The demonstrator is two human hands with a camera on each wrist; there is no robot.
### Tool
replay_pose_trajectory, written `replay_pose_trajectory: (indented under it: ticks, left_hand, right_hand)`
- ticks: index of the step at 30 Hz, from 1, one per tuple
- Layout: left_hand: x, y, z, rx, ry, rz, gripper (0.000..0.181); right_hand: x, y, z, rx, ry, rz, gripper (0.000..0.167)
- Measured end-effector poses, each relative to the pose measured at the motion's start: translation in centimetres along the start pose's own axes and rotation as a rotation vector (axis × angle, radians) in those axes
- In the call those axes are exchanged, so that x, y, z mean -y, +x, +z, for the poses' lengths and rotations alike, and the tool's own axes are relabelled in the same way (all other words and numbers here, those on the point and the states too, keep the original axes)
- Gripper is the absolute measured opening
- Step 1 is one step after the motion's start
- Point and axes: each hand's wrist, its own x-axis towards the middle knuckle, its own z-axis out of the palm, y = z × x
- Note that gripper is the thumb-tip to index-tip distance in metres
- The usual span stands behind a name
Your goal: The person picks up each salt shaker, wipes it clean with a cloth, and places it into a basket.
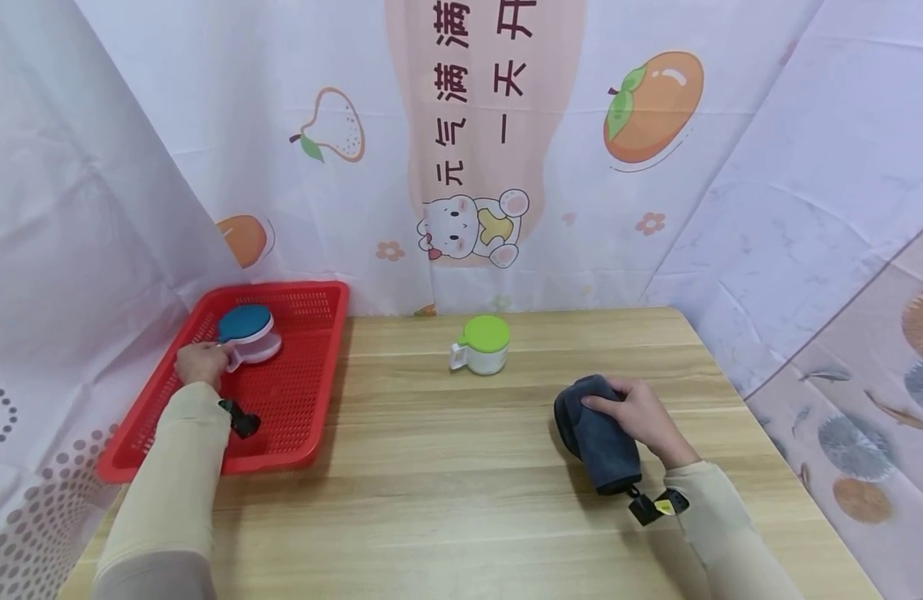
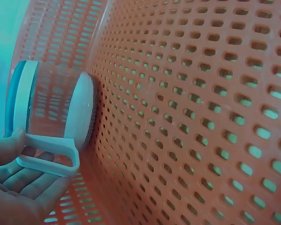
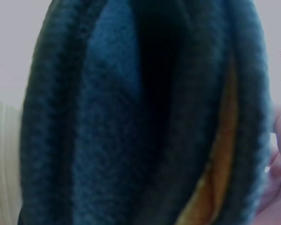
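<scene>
Left hand: here it is [image 1: 202, 364], partly closed, thumb and loosely bent fingers pinching the white loop handle [image 2: 49, 166] of a round clear plastic jar with a blue lid and white base [image 1: 248, 327].
Blue-lidded jar: upright inside the red perforated plastic basket [image 1: 281, 461], towards its far left side.
Right hand: and over on this side [image 1: 644, 419], closed around a soft dark blue-grey fabric article with black edging [image 1: 609, 450], thumb across its face.
Fabric article: folded, over the right part of the light wood-grain table [image 1: 431, 475]; orange shows between its layers.
Green-lidded white jar [image 1: 485, 343]: standing between the hands, farther back, handle pointing left, untouched.
</scene>
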Motion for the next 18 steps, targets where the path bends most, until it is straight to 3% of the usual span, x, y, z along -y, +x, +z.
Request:
replay_pose_trajectory:
  ticks: [7,18]
  left_hand:
    - [0.2,-0.1,-0.2,-0.02,0.078,0.054,0.052]
    - [0.2,-0.9,-0.1,0.018,0.145,0.085,0.057]
  right_hand:
    - [-0.1,0.1,0.0,-0.011,0.002,-0.007,0.032]
    - [0.0,-0.1,0.0,-0.01,0.012,-0.003,0.035]
